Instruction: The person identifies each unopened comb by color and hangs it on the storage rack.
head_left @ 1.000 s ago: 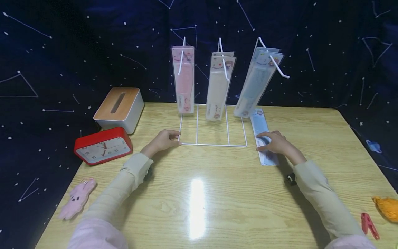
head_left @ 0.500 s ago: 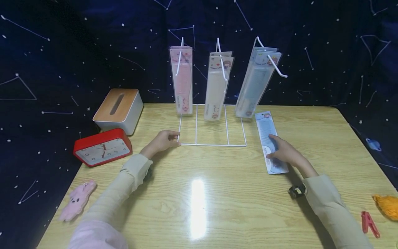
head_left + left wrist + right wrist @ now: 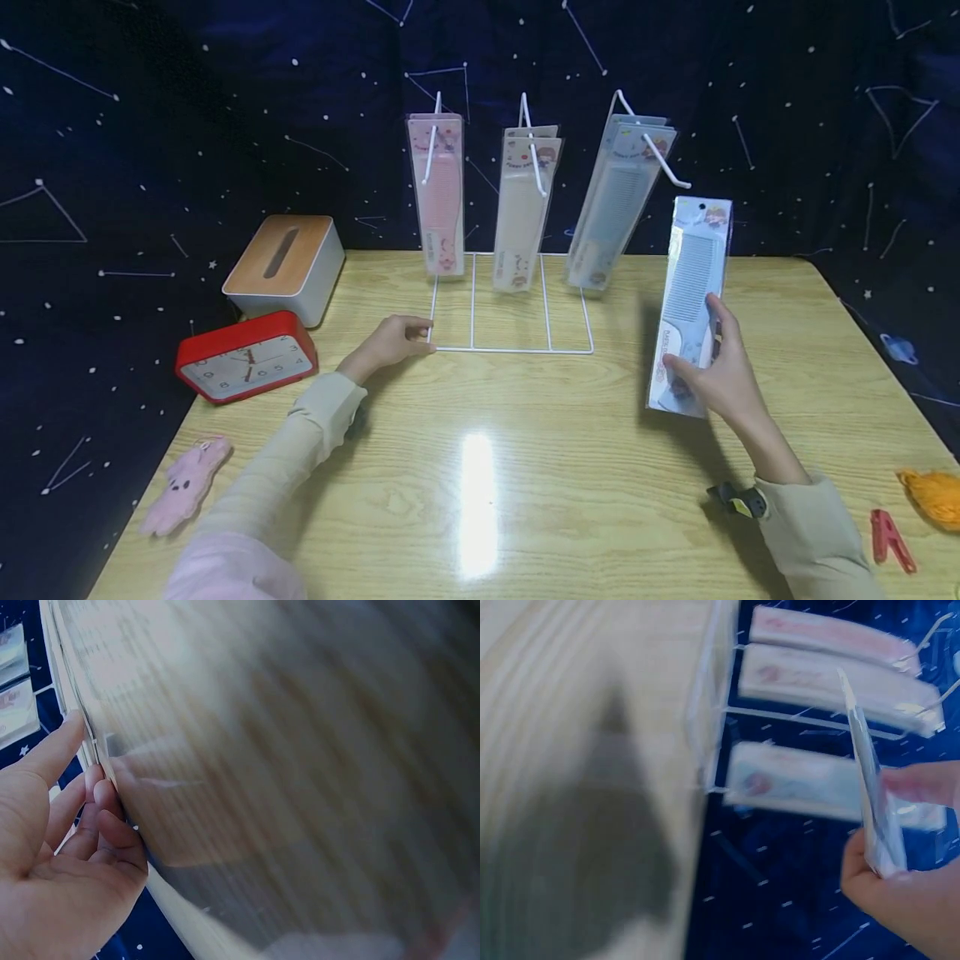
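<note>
My right hand [image 3: 723, 371] holds a packaged blue comb [image 3: 690, 292] by its lower part, thumb in front and fingers at the far edge. The package stands nearly upright above the table, its punched hole at the top. Seen edge-on in the right wrist view, the comb package [image 3: 870, 787] lies between thumb and fingers. My left hand [image 3: 390, 340] pinches the front left corner of a white wire rack [image 3: 510, 349]. On the rack's three hooks hang packaged combs: pink [image 3: 440, 196] at left, cream [image 3: 525, 212] in the middle, blue [image 3: 618, 204] at right.
At the left stand a tissue box [image 3: 285, 262] with a wooden lid and a red clock [image 3: 247, 357]. A pink plush toy [image 3: 187, 487] lies nearer. At the right edge are a red clothespin [image 3: 891, 540] and an orange bundle [image 3: 933, 498]. A starry curtain hangs behind.
My right hand has lifted the blue comb package off the table, moved it right and tipped it nearly upright. The left hand stays at the rack's corner.
</note>
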The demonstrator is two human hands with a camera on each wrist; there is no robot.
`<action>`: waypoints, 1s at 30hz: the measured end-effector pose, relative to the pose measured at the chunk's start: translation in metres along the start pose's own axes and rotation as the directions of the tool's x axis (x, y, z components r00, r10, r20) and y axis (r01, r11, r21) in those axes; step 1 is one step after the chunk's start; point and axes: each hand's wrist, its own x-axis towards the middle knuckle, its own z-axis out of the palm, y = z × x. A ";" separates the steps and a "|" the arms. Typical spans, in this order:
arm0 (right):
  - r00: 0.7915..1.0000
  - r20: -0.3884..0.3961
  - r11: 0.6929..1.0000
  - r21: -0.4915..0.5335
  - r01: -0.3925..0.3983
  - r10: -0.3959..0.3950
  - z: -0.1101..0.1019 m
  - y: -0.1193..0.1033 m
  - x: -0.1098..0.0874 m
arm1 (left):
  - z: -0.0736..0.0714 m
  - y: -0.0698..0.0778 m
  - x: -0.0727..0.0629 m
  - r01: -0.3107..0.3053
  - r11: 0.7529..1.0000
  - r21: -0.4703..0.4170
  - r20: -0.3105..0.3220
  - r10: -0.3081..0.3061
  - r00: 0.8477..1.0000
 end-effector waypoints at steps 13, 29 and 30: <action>0.872 -0.223 0.767 0.415 0.489 -0.436 0.016 -0.044 -0.029 | -0.001 -0.002 0.000 0.004 1.000 -0.013 0.009 -0.004 1.000; 0.903 -0.120 0.872 0.235 0.429 -0.412 0.030 -0.038 -0.038 | -0.001 -0.003 0.002 0.001 1.000 -0.019 0.010 -0.001 1.000; 0.907 -0.118 0.875 0.238 0.421 -0.404 0.030 -0.038 -0.038 | -0.001 -0.003 0.002 0.003 1.000 -0.021 0.012 -0.002 1.000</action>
